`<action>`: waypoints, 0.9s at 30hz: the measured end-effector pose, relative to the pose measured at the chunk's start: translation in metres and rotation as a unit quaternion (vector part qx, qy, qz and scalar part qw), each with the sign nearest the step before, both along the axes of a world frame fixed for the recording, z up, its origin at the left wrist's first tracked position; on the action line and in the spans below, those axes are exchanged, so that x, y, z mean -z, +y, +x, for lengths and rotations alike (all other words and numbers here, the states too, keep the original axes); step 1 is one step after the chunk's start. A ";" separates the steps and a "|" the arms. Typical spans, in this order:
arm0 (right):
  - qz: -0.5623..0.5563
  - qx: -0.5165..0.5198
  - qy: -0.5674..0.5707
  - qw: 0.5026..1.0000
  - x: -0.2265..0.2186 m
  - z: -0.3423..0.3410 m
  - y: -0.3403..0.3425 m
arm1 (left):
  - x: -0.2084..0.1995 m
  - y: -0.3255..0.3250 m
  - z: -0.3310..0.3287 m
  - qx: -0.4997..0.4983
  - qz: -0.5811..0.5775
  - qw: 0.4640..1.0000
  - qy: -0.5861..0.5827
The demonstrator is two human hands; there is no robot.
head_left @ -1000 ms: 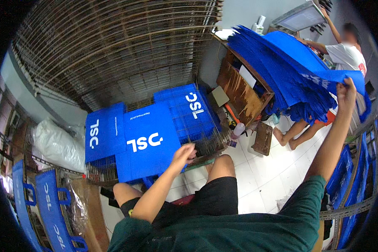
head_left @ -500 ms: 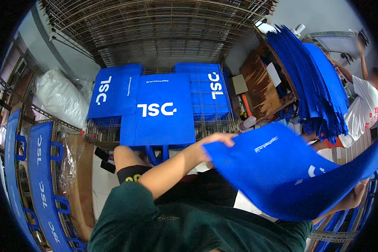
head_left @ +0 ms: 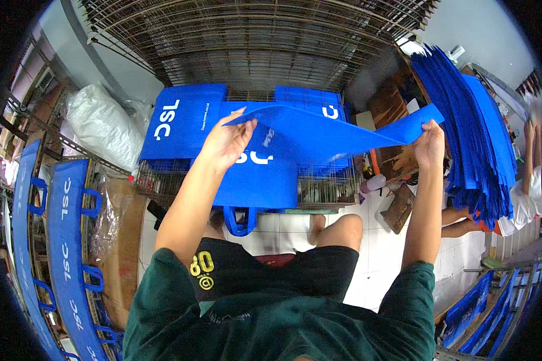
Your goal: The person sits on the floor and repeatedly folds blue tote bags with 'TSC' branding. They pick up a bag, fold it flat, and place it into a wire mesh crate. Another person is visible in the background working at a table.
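Note:
A blue fabric bag panel (head_left: 331,135) with white print stretches in the air between my hands, sagging in the middle. My left hand (head_left: 230,139) pinches its left edge between thumb and fingers. At its right end, my right hand (head_left: 429,143) grips the other edge, with the cloth curling over. Below the panel lies a blue bag (head_left: 256,188) with white lettering, its handle (head_left: 239,221) hanging toward my knees. Partly hidden behind the held panel are a left pile of blue panels (head_left: 183,135) and a right pile (head_left: 304,96), resting on wire racks.
Stacked wire racks (head_left: 253,42) rise at the far side. A thick bunch of blue fabric (head_left: 473,138) hangs at the right, with another person (head_left: 524,198) beyond it. Racks with printed blue bags (head_left: 69,240) and a white plastic bundle (head_left: 102,123) stand at the left.
The panel has swung from my right side to above the piles in front of me. Both arms now reach forward, and my right hand has come into plain view.

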State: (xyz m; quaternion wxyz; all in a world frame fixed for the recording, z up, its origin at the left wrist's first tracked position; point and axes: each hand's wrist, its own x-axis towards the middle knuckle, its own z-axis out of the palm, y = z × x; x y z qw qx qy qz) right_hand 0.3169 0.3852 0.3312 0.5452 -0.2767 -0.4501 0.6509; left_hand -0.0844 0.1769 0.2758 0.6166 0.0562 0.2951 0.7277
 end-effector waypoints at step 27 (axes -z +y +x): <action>-0.252 0.372 -0.237 0.862 0.436 -0.009 0.126 | 0.348 0.184 0.023 0.008 -0.233 0.653 0.720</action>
